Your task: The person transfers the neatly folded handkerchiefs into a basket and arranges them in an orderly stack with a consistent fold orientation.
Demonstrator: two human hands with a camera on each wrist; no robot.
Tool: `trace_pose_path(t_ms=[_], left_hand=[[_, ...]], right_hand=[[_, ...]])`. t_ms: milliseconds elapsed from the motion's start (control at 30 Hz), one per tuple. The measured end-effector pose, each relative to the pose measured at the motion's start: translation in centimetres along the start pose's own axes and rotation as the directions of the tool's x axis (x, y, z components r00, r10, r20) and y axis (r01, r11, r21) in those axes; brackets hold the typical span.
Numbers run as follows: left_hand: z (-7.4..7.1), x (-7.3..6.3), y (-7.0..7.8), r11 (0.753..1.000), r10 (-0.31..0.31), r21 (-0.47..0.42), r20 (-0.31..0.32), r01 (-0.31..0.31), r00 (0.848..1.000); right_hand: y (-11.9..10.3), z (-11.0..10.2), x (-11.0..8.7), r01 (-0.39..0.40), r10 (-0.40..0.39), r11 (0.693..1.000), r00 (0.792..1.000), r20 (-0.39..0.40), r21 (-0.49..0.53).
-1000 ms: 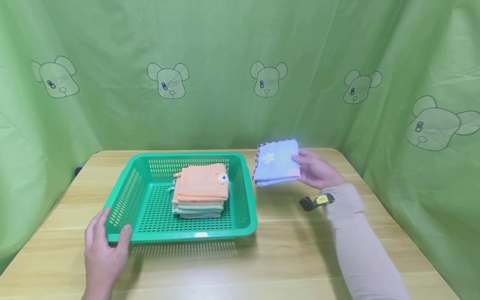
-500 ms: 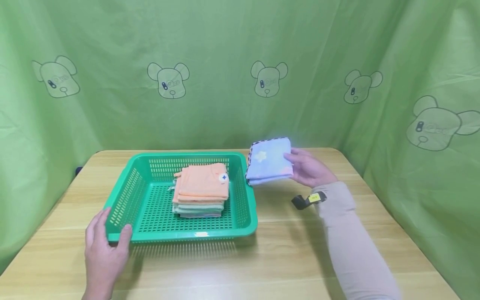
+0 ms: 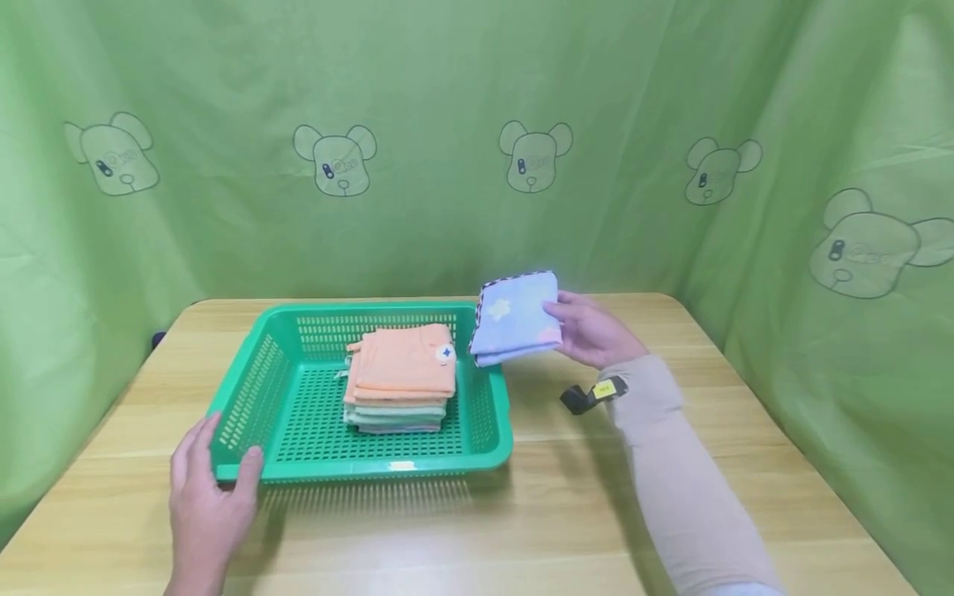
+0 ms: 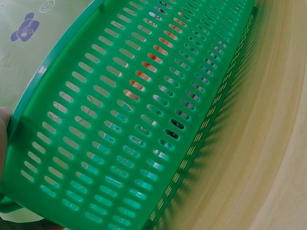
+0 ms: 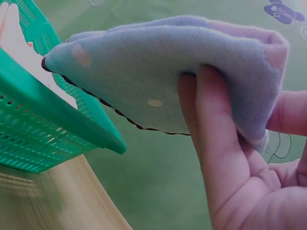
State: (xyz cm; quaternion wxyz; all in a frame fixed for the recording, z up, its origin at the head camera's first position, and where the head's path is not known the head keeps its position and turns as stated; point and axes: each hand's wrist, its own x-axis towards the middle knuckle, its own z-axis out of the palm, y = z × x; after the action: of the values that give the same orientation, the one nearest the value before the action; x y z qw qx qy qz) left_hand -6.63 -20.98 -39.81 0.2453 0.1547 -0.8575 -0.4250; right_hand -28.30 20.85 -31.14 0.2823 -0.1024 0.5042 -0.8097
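In the head view my right hand (image 3: 596, 331) pinches a folded light-blue towel (image 3: 514, 319) by its right side, thumb on top and fingers underneath. Pale star prints and a dark patterned edging mark the towel. It hangs in the air over the right rim of a green plastic basket (image 3: 495, 406). Inside that basket lies a stack of folded towels (image 3: 402, 364), peach above pale green. My left hand (image 3: 209, 497) grips the basket's near left corner. From the right wrist view, the fingers (image 5: 216, 115) press against the towel's underside.
The basket stands on a wooden table (image 3: 566, 513). A green curtain (image 3: 432, 232) with printed bear heads encloses the back and sides. A black strap with a yellow label (image 3: 604, 389) is on the right wrist.
My right hand has carried the blue towel leftward, from beside the basket to over its right rim. The left hand and the basket have stayed in place.
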Motion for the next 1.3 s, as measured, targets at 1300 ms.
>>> trace_pose_path(t_ms=[1300], left_hand=[[-0.1, -0.1, 0.2, 1.000, -0.005, 0.011, 0.012, 0.005, 1.000]], right_hand=[[2.1, 4.5, 4.3, -0.033, 0.034, 0.999, 0.996, -0.082, 0.014]])
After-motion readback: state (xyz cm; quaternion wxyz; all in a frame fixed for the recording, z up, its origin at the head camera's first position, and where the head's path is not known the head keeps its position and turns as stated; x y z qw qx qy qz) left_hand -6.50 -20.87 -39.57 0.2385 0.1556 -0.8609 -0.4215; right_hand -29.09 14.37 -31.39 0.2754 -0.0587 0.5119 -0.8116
